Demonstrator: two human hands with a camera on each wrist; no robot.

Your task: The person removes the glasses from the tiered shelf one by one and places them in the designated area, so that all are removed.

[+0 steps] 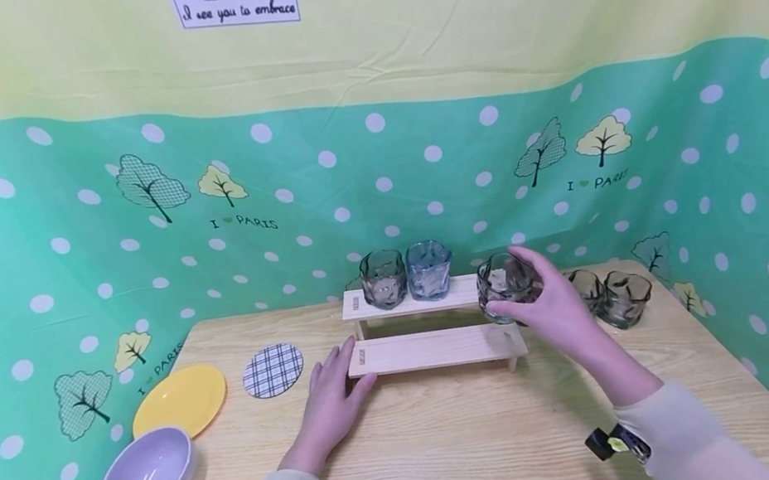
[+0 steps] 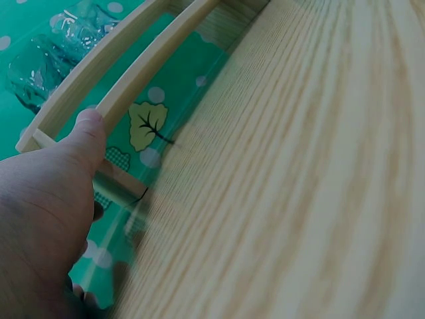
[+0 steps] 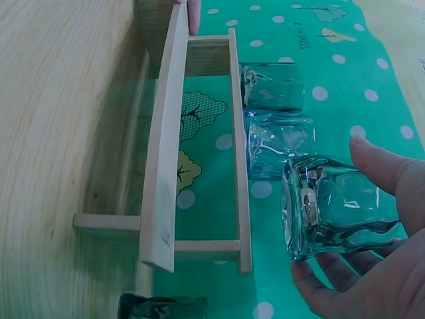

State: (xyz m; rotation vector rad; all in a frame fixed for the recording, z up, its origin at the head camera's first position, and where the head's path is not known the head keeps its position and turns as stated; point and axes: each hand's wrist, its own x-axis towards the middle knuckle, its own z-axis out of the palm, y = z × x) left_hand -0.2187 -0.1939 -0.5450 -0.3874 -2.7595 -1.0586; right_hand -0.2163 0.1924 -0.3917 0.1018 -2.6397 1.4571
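My right hand (image 1: 553, 301) grips a smoky glass cup (image 3: 332, 206), thumb on one side and fingers on the other, above the right end of a two-step wooden shelf (image 1: 435, 348). On the upper step stand a grey glass cup (image 1: 384, 282) and, beside it, a bluish glass cup (image 1: 429, 273). My left hand (image 1: 331, 404) holds the lower step at its left end. In the left wrist view its thumb (image 2: 86, 136) lies against the board's front edge; a fingertip shows behind the board in the right wrist view.
Two more smoky glass cups (image 1: 624, 298) stand right of the shelf, behind my right forearm. At the left are a checked round coaster (image 1: 273, 371), a yellow plate (image 1: 179, 402) and a lilac bowl (image 1: 149, 477). A green dotted cloth (image 1: 438, 198) hangs around the wooden table (image 1: 448, 448).
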